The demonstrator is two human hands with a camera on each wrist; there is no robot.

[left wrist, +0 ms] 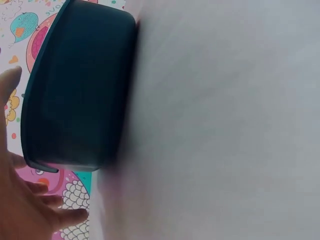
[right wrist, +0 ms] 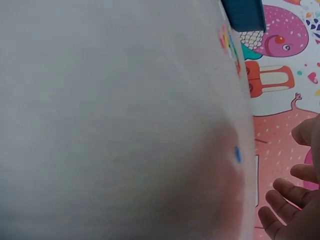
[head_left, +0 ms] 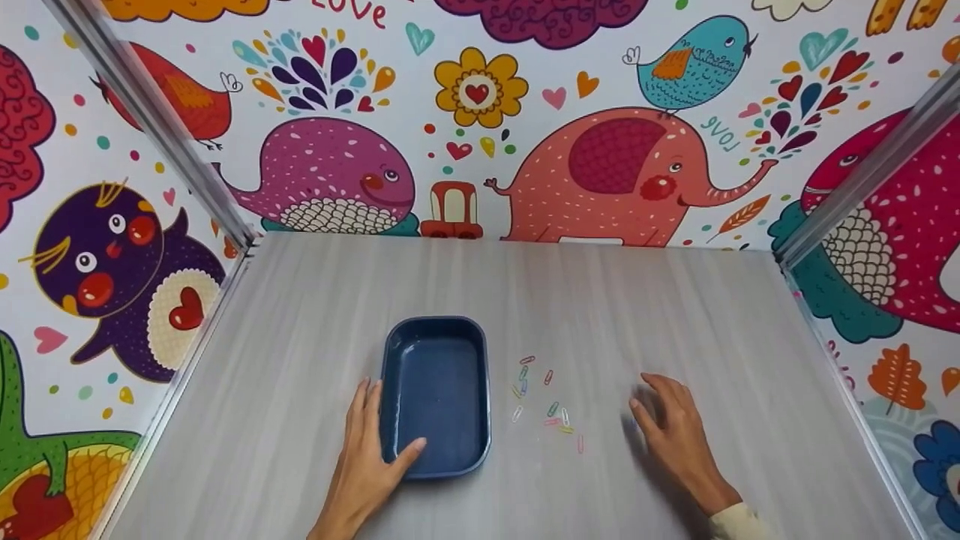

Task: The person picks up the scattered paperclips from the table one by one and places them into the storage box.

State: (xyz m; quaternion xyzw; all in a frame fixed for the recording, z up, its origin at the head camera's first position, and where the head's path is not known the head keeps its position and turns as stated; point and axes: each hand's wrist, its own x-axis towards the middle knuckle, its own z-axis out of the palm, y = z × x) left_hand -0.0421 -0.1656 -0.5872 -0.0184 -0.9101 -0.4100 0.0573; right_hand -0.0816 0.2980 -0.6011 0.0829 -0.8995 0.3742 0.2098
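Observation:
A dark blue rectangular tray stands on the table. My left hand is at its near left side, fingers extended along the outside wall and thumb over the rim corner. The left wrist view has the same hand spread beside the tray. Right of the tray lie several small coloured paper clips, in red, green, yellow, white and pink. Farther right, my right hand is over the table, its fingers loosely bent and holding nothing. Near it in the right wrist view lies a small blue piece, hidden in the head view.
The pale wood-grain table ends at a back wall with cartoon animals. Metal rails run along the side panels.

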